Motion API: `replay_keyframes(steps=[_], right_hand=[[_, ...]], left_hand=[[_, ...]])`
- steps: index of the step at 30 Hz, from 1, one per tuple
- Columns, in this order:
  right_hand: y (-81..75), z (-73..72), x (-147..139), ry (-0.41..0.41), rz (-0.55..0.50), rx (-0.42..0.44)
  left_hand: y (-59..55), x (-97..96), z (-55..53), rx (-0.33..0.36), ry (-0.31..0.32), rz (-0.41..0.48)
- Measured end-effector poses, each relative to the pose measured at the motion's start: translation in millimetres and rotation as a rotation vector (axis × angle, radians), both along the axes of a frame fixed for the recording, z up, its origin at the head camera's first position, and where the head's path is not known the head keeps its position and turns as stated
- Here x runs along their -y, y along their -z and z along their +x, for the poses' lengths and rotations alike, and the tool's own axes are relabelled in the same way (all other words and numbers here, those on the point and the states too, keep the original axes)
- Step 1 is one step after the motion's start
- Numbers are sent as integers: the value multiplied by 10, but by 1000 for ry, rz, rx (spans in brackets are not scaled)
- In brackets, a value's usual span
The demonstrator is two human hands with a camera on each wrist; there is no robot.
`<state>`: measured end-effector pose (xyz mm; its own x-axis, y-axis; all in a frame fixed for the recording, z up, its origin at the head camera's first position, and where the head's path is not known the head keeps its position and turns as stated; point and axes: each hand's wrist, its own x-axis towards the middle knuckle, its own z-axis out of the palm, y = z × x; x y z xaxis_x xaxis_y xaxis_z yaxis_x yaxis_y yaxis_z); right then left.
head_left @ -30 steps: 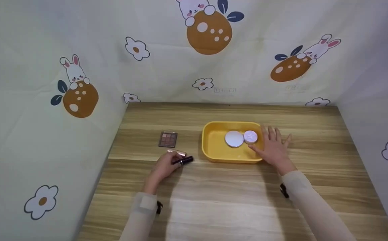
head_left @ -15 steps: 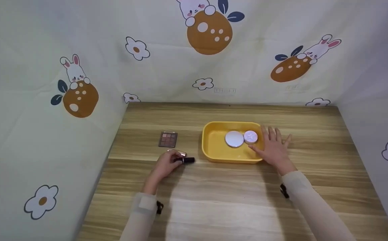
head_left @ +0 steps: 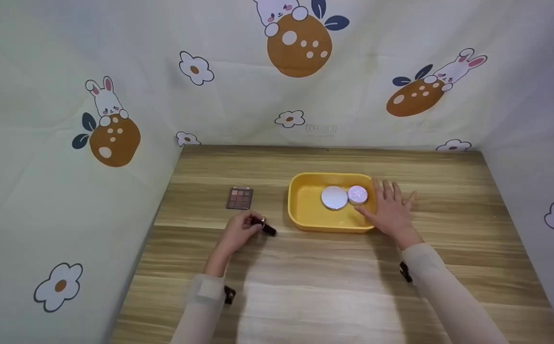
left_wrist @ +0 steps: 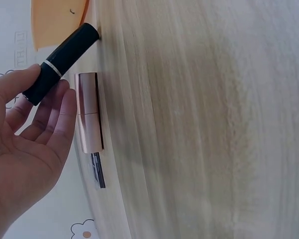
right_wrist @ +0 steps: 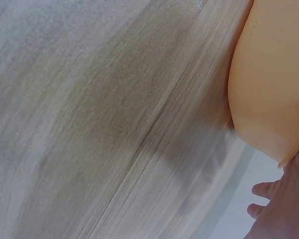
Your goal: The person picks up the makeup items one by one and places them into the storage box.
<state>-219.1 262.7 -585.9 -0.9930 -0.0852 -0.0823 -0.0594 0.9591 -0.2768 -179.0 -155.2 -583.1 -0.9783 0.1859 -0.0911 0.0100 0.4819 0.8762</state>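
Note:
My left hand (head_left: pixel 239 233) pinches a black lipstick tube (left_wrist: pixel 62 63) with a thin silver band between thumb and fingers. In the left wrist view the tube tilts above the tabletop. Beside it on the table lies a rose-gold lipstick tube (left_wrist: pixel 88 112), hidden behind the hand in the head view. My right hand (head_left: pixel 394 214) rests at the right end of a yellow tray (head_left: pixel 300 217), fingers spread and thumb over the rim. Inside the tray sit a round white compact (head_left: pixel 334 198) and a smaller round pale-lilac case (head_left: pixel 357 195) with an embossed lid.
An eyeshadow palette (head_left: pixel 239 198) lies flat on the wooden table (head_left: pixel 315 286), left of the tray and just beyond my left hand. Pale fabric printed with rabbits and flowers (head_left: pixel 238 95) hangs around the table's back and sides.
The black lipstick has turned in my left fingers, its far end swinging toward me, and the left hand has shifted slightly. The rose-gold tube is now covered in the head view. My right hand stays put.

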Motion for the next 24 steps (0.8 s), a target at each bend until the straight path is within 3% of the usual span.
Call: replay_keyframes(steps=[13,24], right_hand=[[5,0,5,4,-8,-3],[17,0,3,1,-14,-24]], left_hand=[[-80,-40,-23,-3,-46,63],[-123,-40,-53,-31,-46,68]])
